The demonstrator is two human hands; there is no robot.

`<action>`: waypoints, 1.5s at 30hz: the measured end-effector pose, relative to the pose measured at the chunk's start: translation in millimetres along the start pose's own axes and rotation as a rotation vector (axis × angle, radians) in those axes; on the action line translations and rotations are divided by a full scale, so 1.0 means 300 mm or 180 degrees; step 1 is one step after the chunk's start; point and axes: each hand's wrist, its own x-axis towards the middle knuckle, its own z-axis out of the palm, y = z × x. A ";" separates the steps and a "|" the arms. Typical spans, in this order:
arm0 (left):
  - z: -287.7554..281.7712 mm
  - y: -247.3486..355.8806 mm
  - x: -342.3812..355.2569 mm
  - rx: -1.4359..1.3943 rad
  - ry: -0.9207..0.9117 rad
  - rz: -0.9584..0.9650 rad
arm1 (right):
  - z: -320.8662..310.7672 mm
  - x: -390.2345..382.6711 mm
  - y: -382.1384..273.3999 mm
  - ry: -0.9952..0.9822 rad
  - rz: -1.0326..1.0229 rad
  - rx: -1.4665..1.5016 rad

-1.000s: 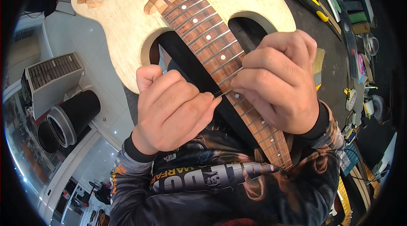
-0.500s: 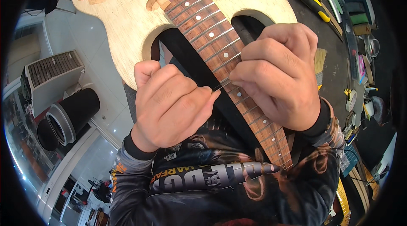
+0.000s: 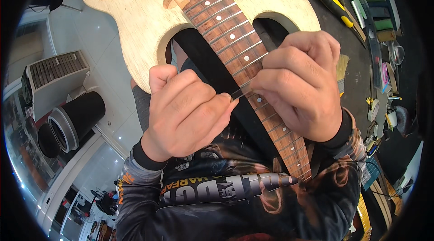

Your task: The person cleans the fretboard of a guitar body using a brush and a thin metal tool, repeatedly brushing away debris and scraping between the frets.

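Pinched nearly closed, the left hand (image 3: 185, 114) has its grip on one end of a thin strip (image 3: 240, 93), thumb and fingertip almost meeting around it, just off the left edge of the guitar neck (image 3: 234, 28). Across from it, the right hand (image 3: 300, 87) lies over the neck's right edge, its grip bunched shut on the strip's other end, though its curled fingers hide some of the contact from where I stand. So the strip spans the short gap between the two hands, slanting over the left part of the neck about midway along its length; whether it touches the wood there, I can't tell. It looks dark near the left fingertips and paler over the neck. Silvery frets cross the brown face of the neck, with round white dots set between some of them. At the neck's wide end sits a pale wooden guitar body (image 3: 135, 28), hollowed with cavities, its curved cutaways opening on both sides. A long black piece (image 3: 212, 55) runs along the neck's left edge, and the narrow end reaches down against the person's printed dark shirt (image 3: 226, 214). Well to the right of the neck, on a dark tabletop (image 3: 327, 23), lies a tool with a yellow-and-black handle (image 3: 332, 1); well to the left, a black cylinder (image 3: 86, 109) stands over the tiled floor (image 3: 108, 42).
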 end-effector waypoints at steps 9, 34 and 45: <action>-0.011 0.014 0.006 0.0126 -0.0126 -0.0158 | -0.004 0.004 -0.002 -0.0058 0.0024 -0.0005; 0.028 0.034 0.033 -0.0137 0.0071 -0.0192 | -0.031 -0.015 0.013 -0.0177 0.0041 0.0219; 0.022 0.040 0.030 -0.0334 -0.0165 -0.0128 | -0.028 -0.024 0.015 -0.0133 -0.0034 0.0202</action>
